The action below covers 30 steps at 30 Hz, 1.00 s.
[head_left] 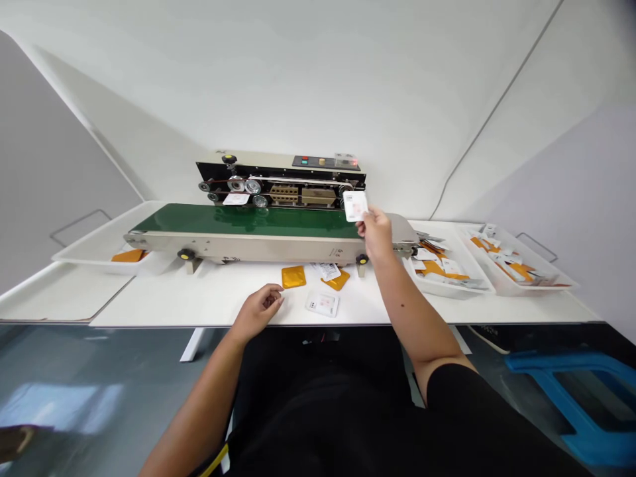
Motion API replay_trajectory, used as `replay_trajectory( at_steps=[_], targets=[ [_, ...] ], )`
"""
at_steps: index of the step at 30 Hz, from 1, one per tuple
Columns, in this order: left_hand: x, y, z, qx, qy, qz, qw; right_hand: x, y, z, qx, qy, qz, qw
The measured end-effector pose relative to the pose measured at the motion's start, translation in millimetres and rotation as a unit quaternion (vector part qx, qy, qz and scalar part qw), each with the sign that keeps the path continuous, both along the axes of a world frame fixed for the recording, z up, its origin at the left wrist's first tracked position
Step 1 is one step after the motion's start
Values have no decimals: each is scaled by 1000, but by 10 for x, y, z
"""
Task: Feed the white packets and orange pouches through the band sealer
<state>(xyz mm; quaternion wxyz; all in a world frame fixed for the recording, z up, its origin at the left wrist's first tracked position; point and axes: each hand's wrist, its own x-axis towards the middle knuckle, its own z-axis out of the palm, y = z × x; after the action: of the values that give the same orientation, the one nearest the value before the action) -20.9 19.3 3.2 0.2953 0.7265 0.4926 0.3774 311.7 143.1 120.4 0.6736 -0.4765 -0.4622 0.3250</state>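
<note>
My right hand (376,230) pinches a small white packet (355,205) and holds it upright at the right end of the sealing machine (281,180), just above the green conveyor belt (248,220). Another white packet (236,198) sits in the machine's rollers further left. My left hand (258,309) rests on the white table (209,301) near its front edge, fingers loosely curled, holding nothing. Close to it lie a white packet (322,303), an orange packet (293,276) and a second orange one (338,280) under a white one (328,270).
Two white trays (484,286) (561,278) at the right hold several orange and white packets. A white tray (84,252) at the left end holds one orange packet (128,256). A blue stool (586,397) stands on the floor at lower right.
</note>
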Motion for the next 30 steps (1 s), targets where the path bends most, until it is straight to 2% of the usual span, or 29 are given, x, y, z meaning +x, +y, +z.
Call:
replay_trajectory(
  at_steps=[3, 6, 13, 16, 18, 19, 21, 23, 24, 26, 28, 30],
  targets=[
    [5, -3, -1, 0, 3, 0, 1000, 239, 196, 200, 1, 14, -33, 999],
    [3, -7, -5, 0, 3, 0, 1000, 346, 293, 261, -19, -14, -40, 999],
    [3, -17, 15, 5, 6, 3, 1000, 220, 493, 242, -106, -24, 10, 994],
    [9, -20, 31, 10, 6, 5, 1000, 158, 602, 294, -153, -24, 46, 987],
    [9, -18, 33, 11, 7, 5, 1000, 131, 603, 345, -159, -67, 49, 984],
    [7, -16, 32, 10, 8, 5, 1000, 116, 562, 362, -138, -102, 31, 985],
    [4, -15, 28, 11, 9, 5, 1000, 65, 373, 351, -50, -168, -25, 984],
    [5, -17, 28, 15, 14, 7, 1000, -17, 62, 247, 43, -196, -46, 979],
    [7, -21, 30, 18, 18, 8, 1000, -64, -119, 159, 63, -192, -18, 979],
    [16, -28, 35, 25, 29, 4, 999, -145, -471, -53, 47, -171, 90, 980],
    [27, -33, 38, 27, 41, -10, 999, -185, -749, -239, 18, -165, 186, 969],
    [38, -31, 32, 26, 50, -23, 998, -178, -922, -330, 4, -167, 253, 953]
  ],
)
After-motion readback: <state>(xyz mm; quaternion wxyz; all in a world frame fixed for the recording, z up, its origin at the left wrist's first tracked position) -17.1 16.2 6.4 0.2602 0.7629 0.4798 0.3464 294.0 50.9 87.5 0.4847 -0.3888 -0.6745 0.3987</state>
